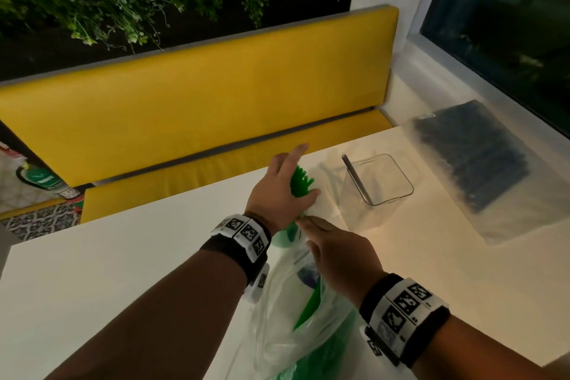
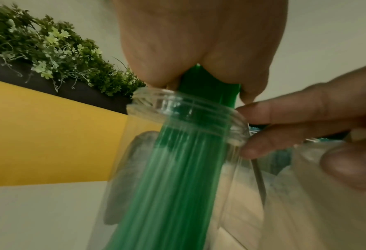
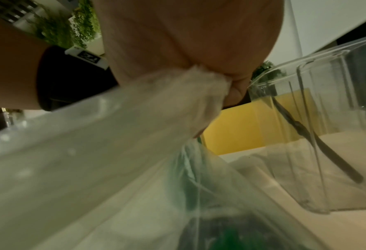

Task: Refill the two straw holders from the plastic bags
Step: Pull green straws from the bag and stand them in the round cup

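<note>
My left hand (image 1: 290,176) grips a bundle of green straws (image 1: 300,183) near their tops. In the left wrist view the green straws (image 2: 190,160) run down through the mouth of a round clear holder (image 2: 184,110). My right hand (image 1: 308,225) pinches the neck of a clear plastic bag (image 1: 293,318) that holds more green straws, right beside the round holder's rim. The right wrist view shows the bag (image 3: 124,143) bunched under that hand's fingers. A square clear holder (image 1: 377,179) stands just to the right with a single dark straw (image 1: 354,177) leaning in it.
A flat clear bag of dark straws (image 1: 475,160) lies at the far right of the white table (image 1: 108,271). A yellow bench (image 1: 200,95) runs behind the table, with plants above it. A dark window (image 1: 505,28) is at the upper right.
</note>
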Motion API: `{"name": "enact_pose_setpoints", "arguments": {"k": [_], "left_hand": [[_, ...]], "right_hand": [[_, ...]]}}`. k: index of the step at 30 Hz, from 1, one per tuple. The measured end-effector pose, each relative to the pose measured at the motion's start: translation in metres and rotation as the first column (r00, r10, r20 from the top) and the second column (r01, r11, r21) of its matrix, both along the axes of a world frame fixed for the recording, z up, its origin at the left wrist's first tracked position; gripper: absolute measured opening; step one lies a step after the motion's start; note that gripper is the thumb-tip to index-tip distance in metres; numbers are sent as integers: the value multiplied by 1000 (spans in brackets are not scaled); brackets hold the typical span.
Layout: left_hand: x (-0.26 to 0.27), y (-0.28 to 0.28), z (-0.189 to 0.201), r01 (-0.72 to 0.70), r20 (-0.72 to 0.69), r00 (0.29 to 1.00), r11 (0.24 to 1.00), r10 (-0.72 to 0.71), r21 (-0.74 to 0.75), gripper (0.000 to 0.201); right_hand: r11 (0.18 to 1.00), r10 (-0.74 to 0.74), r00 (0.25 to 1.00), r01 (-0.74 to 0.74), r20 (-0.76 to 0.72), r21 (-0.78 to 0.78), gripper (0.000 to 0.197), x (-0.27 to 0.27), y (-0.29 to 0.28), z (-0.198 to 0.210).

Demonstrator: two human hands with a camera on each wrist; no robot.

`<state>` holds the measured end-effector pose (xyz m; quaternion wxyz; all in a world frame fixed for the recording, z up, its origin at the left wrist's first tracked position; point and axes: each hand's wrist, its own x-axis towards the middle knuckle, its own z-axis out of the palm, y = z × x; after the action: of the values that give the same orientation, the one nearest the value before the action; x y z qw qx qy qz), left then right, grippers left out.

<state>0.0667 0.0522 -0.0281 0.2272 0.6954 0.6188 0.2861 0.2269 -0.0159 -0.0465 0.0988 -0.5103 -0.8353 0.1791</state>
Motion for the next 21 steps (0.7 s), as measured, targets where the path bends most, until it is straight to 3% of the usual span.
{"name": "enact_pose_setpoints", "arguments": {"k": [3,5,7,10,14,17,21], "left_hand": [[-1,11,4,-60,52,997,997,58,47,36],[-7,16,9,-182,213,965,977,156,109,23],[-12,18,9,-237,257,947,959,193,154,20],[-14,13,0,-134,118,985,990,128,49,28],[-15,14,-4,-168,153,976,981,153,93,29],[-13,12,-2,-96,57,994,995,98,-41,49],[-24,6,15,-68,131,989,997,73,-42,89]], "right_hand": [[998,-64,998,65,6,-20,57,-3,0,-3],[997,-72,997,72,11,-23,58,-3,0,-8],[997,-78,997,78,8,-29,57,-3,1,-10],[997,-76,997,77,10,-29,56,-3,2,-10],[997,-69,997,70,22,-22,55,-1,4,-6],[997,-55,998,55,10,-47,55,0,3,-2],[996,-57,998,58,5,-73,61,4,0,6]]}}
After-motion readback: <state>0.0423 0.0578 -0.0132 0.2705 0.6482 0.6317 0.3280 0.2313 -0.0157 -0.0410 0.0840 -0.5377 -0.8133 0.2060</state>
